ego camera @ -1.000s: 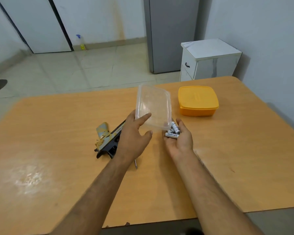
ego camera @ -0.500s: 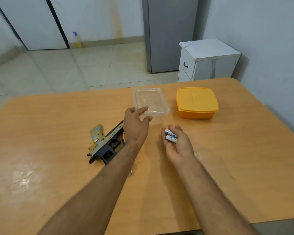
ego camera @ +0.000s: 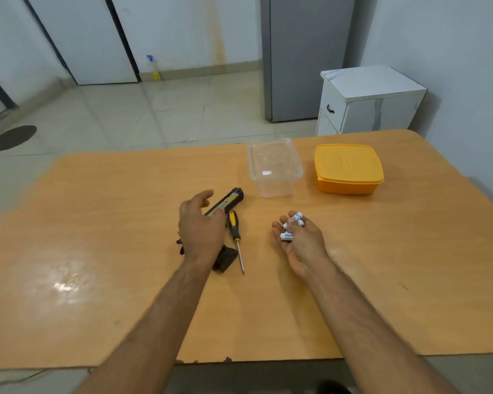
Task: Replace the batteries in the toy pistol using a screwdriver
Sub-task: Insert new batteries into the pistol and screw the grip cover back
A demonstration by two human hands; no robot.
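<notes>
Clear box is put down, left hand goes to the pistol

The left hand (ego camera: 201,233) has let go the clear box (ego camera: 273,166), which now stands at 1 o'clock beside the yellow box (ego camera: 349,169). Its fingers are loose and hold nothing, above the pistol (ego camera: 225,201) in the table (ego camera: 97,223) centre. The right hand (ego camera: 299,240) still cups the batteries (ego camera: 292,227) with curled fingers. The screwdriver (ego camera: 235,231) lies untouched beside the pistol; I think opening comes next.

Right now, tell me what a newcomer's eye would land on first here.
The right hand, palm up mid-table, cupping white batteries. Next, the left hand over the black toy pistol, with a yellow-handled screwdriver lying just to its right. Farther back, a closed orange container sits beside an open clear one.
</notes>
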